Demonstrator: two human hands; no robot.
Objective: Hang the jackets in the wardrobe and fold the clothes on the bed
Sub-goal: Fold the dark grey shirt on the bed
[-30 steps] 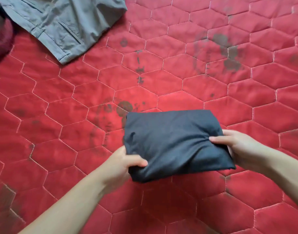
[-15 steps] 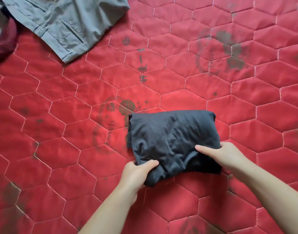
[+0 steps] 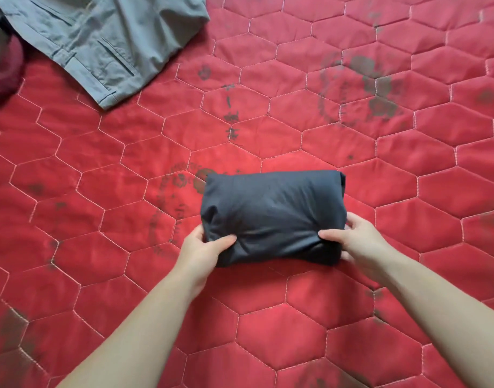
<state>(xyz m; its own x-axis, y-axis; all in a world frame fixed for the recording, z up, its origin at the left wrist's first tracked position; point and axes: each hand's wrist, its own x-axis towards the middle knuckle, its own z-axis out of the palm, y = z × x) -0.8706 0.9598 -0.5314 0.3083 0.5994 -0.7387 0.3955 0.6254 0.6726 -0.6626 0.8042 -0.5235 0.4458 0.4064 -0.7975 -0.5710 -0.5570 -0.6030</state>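
Observation:
A dark navy garment (image 3: 271, 211), folded into a compact bundle, lies on the red quilted bed cover (image 3: 352, 121) in the middle of the view. My left hand (image 3: 203, 247) grips its near left corner, thumb on top and fingers underneath. My right hand (image 3: 354, 239) grips the near right corner the same way, thumb lying on the fabric. Both forearms reach in from the bottom edge.
Grey trousers (image 3: 106, 37) lie spread at the top left of the bed. A dark maroon garment (image 3: 5, 77) sits at the left edge beside them. The red cover carries faded dark prints.
The bundle has been folded smaller and narrower. Both hands shifted to its two near corners, and the view moved so the bundle now sits centrally.

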